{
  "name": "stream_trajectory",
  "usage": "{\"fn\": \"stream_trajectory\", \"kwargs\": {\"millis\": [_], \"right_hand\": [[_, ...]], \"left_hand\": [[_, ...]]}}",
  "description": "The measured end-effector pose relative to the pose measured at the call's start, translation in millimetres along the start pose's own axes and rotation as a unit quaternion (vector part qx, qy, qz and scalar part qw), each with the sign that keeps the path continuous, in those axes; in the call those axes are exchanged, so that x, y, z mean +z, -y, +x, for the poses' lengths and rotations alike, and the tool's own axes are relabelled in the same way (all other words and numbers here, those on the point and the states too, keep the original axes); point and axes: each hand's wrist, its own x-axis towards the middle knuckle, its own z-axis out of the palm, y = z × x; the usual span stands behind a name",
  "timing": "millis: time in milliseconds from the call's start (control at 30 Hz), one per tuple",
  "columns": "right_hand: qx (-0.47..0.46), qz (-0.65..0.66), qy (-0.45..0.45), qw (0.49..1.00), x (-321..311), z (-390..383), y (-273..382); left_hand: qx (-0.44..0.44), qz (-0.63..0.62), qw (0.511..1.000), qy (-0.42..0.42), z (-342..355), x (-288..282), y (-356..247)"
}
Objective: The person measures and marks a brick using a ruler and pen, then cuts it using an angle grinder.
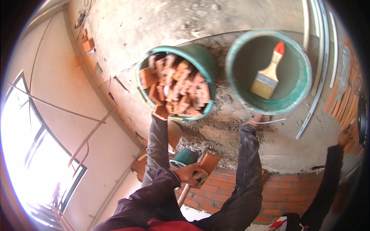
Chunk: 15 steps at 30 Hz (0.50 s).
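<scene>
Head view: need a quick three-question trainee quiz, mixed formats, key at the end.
1. Multiple choice: what colour is the handle tip of the brush?
A) green
B) red
C) blue
2. True or false: the brick pieces are in the same bucket as the brush.
3. Fill in: the orange brick is held in the person's ____ hand.

Key:
1. B, red.
2. False: the brush is in the right-hand bucket, the brick pieces in the left-hand bucket.
3. left.
</scene>
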Motion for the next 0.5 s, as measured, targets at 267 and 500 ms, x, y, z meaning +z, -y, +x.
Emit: {"fn": "stream_trajectory", "kwargs": {"millis": [267,500], "right_hand": [[0.052,0.052,0.310,0.948,-62,-392,108],[0.105,0.117,0.311,0.937,-206,-622,330]], "left_hand": [[0.143,-0.066,0.987,-0.002,-99,-57,-4],[0.356,-0.245,0.902,0.004,-236,-208,24]]}}
